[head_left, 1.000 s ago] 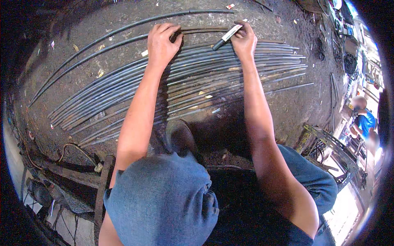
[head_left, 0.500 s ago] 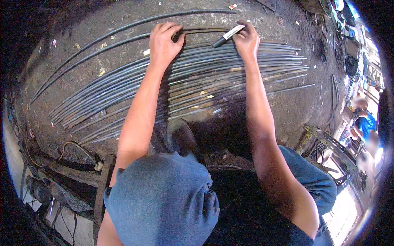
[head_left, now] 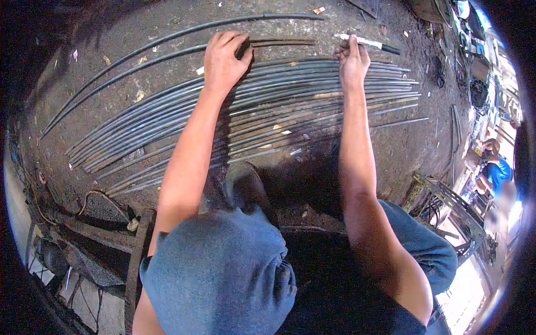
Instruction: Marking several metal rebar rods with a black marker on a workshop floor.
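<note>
My left hand point(head_left: 225, 60) is closed round a pair of thin metal rods point(head_left: 282, 42) at the far side of the floor. Their brown ends stick out to the right of my fingers, and the grey-blue length bends away to the left. Just beyond those rod ends, my right hand point(head_left: 353, 64) pinches a white marker pen point(head_left: 365, 42). Its black end points right and its narrow light end points left, apart from the rods. Whether the pen is capped I cannot tell.
Several long metal rods point(head_left: 279, 84) lie side by side nearer to me. Another long rod point(head_left: 223, 22) curves beyond my hands. A metal frame point(head_left: 452, 206) stands at the right, a person in blue point(head_left: 497, 170) sits past it, and a wooden bar point(head_left: 139, 257) is at lower left.
My right hand has moved right, away from the rod ends. The marker has turned round, its black end swinging from lower left to the right. The left hand keeps its place.
</note>
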